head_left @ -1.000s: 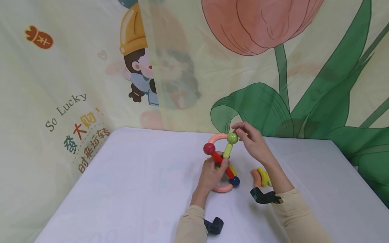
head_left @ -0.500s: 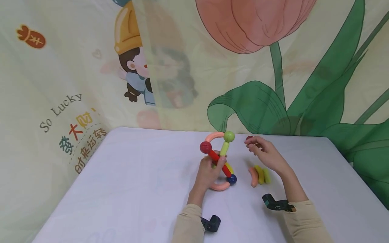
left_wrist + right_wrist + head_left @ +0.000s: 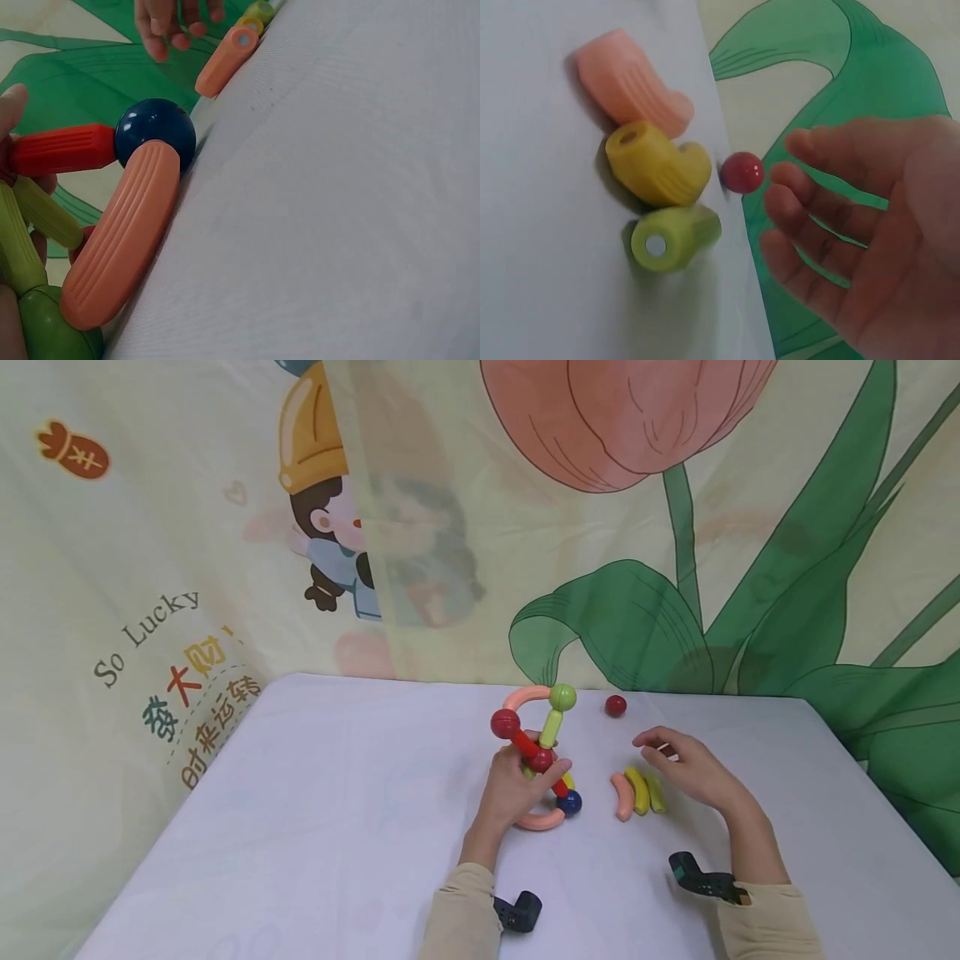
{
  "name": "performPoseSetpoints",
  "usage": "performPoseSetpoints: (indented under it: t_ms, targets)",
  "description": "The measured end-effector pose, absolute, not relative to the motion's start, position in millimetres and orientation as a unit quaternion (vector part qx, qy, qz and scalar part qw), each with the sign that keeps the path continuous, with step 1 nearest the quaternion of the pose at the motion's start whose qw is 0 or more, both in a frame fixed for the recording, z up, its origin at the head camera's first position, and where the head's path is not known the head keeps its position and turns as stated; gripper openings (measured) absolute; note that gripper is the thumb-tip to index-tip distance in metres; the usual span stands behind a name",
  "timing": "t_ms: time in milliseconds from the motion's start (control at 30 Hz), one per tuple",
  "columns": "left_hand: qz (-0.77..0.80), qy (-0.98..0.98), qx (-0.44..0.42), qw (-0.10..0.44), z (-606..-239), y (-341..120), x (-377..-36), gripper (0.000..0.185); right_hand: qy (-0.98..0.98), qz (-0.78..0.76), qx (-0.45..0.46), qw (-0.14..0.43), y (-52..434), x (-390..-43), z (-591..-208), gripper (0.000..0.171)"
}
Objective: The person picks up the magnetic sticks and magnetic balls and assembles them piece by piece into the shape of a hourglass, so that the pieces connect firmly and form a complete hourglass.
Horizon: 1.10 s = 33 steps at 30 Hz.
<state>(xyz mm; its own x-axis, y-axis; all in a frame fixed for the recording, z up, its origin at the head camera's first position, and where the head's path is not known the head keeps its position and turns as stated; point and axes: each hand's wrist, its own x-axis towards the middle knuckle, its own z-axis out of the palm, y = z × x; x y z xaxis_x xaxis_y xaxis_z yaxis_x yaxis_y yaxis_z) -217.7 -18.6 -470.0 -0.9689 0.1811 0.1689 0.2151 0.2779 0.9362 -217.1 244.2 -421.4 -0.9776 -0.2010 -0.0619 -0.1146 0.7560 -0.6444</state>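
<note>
My left hand [image 3: 517, 785] holds a structure of magnetic balls and sticks upright around its middle, at a red ball [image 3: 540, 760]. Its top has a larger red ball [image 3: 505, 723] and a light green ball [image 3: 562, 697], joined by a curved pink stick [image 3: 527, 694]. Lower down, a red stick [image 3: 64, 150] meets a dark blue ball [image 3: 154, 131], from which a curved pink stick [image 3: 127, 232] runs to a green ball [image 3: 56, 322]. The palm hides part of the structure. My right hand [image 3: 693, 768] hovers with nothing in its loosely bent fingers, right of the loose sticks.
Loose curved sticks, pink [image 3: 622, 797], yellow [image 3: 637, 791] and green [image 3: 656, 794], lie side by side on the white tabletop [image 3: 360, 827]. A loose red ball [image 3: 616, 706] sits near its back edge. A printed cloth [image 3: 435, 652] hangs behind.
My right hand has drawn back from the green ball, past the loose red ball, toward the right and nearer me. My left thumb has shifted, showing the middle red ball; the structure stays upright.
</note>
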Motion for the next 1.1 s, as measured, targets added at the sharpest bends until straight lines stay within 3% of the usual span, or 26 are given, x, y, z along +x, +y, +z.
performPoseSetpoints:
  t_ms: [300, 500, 1100]
  targets:
    - [-0.587, -0.799, -0.125, 0.02, -469, -20, -216, 0.033, 0.935, -0.319, -0.091, 0.126, 254, -211, -423, 0.03]
    - [-0.587, -0.8, -0.123, 0.02, -469, -20, -217, 0.034, 0.93, -0.306, -0.083, 0.188, 257, -206, -427, 0.039]
    - [-0.573, -0.809, -0.124, 0.028, -467, -18, -216, 0.033, 0.919, -0.341, -0.068, 0.185, 264, -202, -433, 0.04]
